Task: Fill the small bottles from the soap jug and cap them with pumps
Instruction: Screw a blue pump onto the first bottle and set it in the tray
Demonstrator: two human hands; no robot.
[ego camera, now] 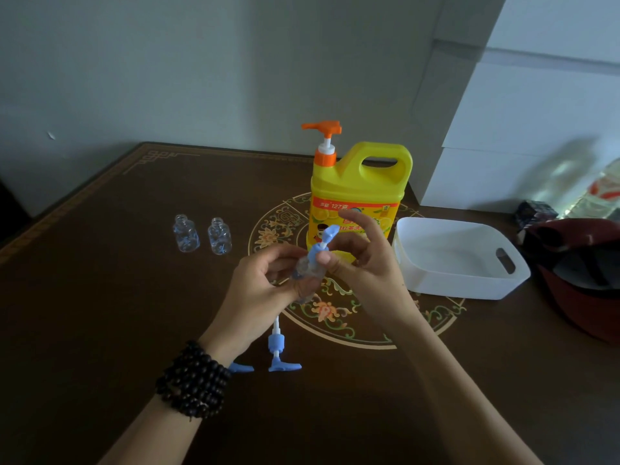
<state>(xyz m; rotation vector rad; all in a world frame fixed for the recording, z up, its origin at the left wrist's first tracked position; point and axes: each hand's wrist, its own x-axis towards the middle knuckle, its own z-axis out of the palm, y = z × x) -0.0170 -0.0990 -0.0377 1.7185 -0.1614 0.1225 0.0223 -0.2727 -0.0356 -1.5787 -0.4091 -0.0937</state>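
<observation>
We saw a yellow soap jug (360, 186) with an orange pump beyond our hands, pale blue pumps between our fingers (321, 245) and near our left wrist (278, 350), black beads (194, 380) on that wrist, a white tub (459, 283) to the right, and gold floral patterning on the dark brown table (100, 280).

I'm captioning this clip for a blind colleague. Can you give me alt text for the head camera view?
Above a dark ornate table, the left hand holds a small clear bottle while the right hand fits a blue pump onto it. Behind stands a yellow soap jug; two uncapped bottles stand left, two spare pumps lie nearer, and a white tub sits right.
</observation>
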